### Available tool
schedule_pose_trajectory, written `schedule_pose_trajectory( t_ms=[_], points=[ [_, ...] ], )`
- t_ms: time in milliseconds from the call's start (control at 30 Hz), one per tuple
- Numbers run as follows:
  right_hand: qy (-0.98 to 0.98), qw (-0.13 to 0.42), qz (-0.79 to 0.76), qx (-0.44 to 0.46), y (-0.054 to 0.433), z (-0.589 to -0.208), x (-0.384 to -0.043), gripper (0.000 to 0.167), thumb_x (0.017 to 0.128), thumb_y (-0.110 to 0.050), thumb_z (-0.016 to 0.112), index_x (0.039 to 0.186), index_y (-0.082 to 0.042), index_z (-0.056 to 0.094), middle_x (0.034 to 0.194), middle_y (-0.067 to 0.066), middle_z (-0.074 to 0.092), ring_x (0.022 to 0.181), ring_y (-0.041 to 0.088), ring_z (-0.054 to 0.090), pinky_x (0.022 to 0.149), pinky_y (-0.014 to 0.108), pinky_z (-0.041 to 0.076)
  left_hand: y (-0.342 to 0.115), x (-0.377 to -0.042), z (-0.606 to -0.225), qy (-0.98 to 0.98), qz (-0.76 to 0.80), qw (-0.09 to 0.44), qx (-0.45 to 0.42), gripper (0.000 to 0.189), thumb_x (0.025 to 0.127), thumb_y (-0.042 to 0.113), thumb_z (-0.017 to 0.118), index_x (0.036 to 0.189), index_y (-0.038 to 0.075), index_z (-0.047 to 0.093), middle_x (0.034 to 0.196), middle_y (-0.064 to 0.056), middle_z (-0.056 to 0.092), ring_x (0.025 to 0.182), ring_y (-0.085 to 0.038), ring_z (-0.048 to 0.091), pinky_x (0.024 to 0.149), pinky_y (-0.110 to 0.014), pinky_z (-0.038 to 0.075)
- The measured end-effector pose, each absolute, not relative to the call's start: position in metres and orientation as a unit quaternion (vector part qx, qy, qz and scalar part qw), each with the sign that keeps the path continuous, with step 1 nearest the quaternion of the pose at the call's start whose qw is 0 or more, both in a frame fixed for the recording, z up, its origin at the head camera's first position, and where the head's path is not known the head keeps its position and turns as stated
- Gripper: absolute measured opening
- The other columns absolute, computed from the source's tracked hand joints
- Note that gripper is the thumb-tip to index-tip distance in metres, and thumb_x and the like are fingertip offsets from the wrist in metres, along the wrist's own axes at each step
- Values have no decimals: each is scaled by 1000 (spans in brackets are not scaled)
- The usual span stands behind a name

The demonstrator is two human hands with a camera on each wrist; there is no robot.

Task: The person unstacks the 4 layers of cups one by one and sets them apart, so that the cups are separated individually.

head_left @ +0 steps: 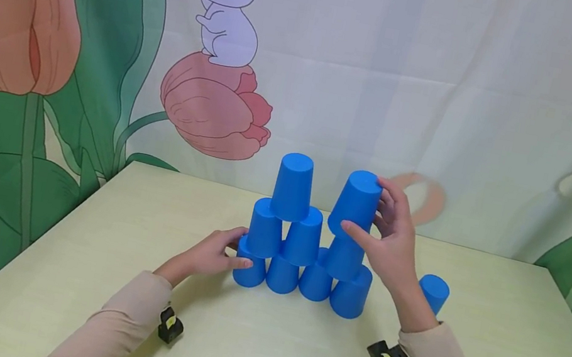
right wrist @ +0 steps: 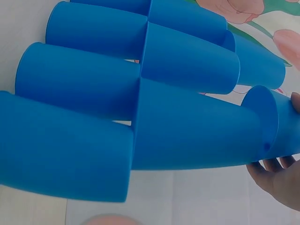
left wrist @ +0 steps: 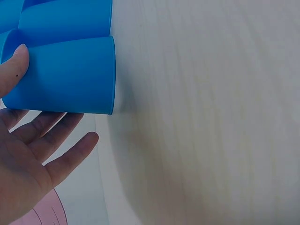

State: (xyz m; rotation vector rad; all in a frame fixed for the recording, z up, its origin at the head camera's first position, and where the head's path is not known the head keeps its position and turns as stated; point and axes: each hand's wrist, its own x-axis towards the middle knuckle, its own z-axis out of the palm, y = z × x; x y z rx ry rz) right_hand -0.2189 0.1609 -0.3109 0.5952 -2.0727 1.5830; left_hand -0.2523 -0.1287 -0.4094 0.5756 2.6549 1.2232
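With my right hand I hold a blue cup by its sides, the thumb on the near face and the fingers round the far side, parted only by its width. It is upside down and tilted, its base leaning toward the table's right edge, above the right-hand cup of the middle row; I cannot tell whether the two touch. My left hand is set loosely round the leftmost cup of the bottom row, thumb on the front, fingers fairly straight and spread along the outer side, the little finger clear of it.

The stack stands on the table, nearer its back edge than its front: four upturned cups below, three on them, and one upright-sided top cup across the left and middle cups of that second row. A single cup stands apart between the stack and the table's right edge, its lower part hidden by my right wrist. My sleeves are beige, with a small black device at each wrist. Behind the back edge hangs a curtain printed with a rabbit and tulips.
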Motion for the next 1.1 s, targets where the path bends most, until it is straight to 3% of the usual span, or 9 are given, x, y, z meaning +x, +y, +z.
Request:
schedule_pose_trajectory(
  t_ms=[1100],
  points=[
    [-794, 260, 529, 150, 200, -312, -186, 77, 78, -4, 70, 143, -13, 29, 138, 10, 41, 123, 32, 42, 95, 52, 36, -128, -251, -409, 887, 411, 80, 195, 64, 83, 29, 66, 136, 8, 37, 124, -11, 54, 110, -31, 52, 87, -47, 45]
  ],
)
